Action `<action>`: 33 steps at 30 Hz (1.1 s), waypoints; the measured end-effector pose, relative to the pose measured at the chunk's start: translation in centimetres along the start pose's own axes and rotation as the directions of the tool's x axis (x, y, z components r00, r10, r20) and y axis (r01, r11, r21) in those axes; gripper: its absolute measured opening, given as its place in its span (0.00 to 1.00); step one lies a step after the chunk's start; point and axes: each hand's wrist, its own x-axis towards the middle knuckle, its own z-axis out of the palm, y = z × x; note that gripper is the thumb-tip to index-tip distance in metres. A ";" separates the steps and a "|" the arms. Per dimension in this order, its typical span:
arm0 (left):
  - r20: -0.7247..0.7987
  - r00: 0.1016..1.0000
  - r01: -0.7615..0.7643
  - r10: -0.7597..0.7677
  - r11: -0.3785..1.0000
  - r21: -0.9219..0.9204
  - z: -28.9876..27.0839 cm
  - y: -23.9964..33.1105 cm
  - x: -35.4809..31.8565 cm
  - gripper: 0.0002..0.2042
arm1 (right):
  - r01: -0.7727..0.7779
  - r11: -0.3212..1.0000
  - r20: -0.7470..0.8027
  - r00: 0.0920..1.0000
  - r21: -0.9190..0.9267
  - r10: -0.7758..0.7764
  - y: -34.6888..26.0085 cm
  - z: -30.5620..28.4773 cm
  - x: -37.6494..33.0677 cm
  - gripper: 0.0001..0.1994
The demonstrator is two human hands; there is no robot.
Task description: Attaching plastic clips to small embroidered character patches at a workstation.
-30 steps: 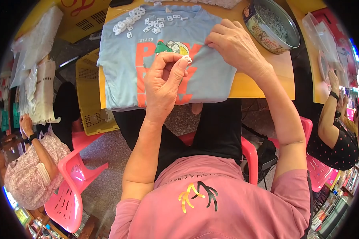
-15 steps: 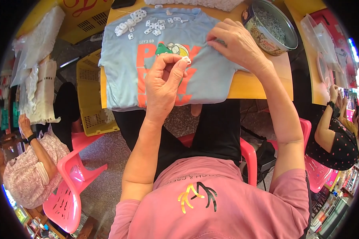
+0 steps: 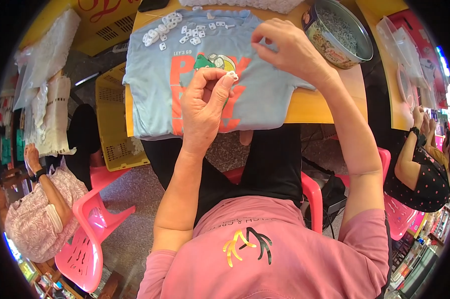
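Note:
My left hand [image 3: 204, 102] pinches a small white plastic piece [image 3: 233, 75] between thumb and forefinger, above the print of a blue T-shirt [image 3: 152, 102] spread on the table. My right hand [image 3: 292, 52] hovers over the shirt's right side, thumb and forefinger curled together at the tips. Whatever those fingertips hold, if anything, is too small to make out. Toward the shirt's top left lie several loose white plastic pieces [image 3: 195, 34] with holes in them, beside a bunched pile of similar white pieces [image 3: 157, 33].
A round tin [image 3: 329, 50] of small grey bits stands at the table's [image 3: 329, 107] back right. Left of the table is a yellow crate [image 3: 112, 114]. Pink chairs [image 3: 88, 219] and other seated people flank me; a person's hand [image 3: 33, 157] shows at far left.
My right hand has risen slightly away from me and to the left, off the shirt's surface. My left hand keeps its pinch on the white piece, almost unmoved.

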 end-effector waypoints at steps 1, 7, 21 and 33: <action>-0.003 1.000 0.013 -0.013 1.000 0.002 0.0 0.1 0.0 0.04 | -0.115 0.981 -0.019 0.993 0.156 0.119 -0.1 -0.1 0.0 0.05; -0.018 1.000 0.020 -0.020 1.000 0.019 -0.1 0.4 -0.1 0.04 | -0.245 0.810 -0.056 0.945 0.533 0.322 -2.0 1.3 -1.4 0.08; -0.022 1.000 0.005 -0.005 1.000 -0.031 0.0 0.5 0.0 0.04 | -0.285 0.076 0.199 0.814 0.956 0.546 -7.2 4.0 -3.8 0.09; -0.015 1.000 0.017 -0.016 0.998 0.056 0.3 1.0 -0.2 0.05 | -0.296 0.150 0.164 0.808 0.943 0.565 -8.0 4.2 -3.2 0.09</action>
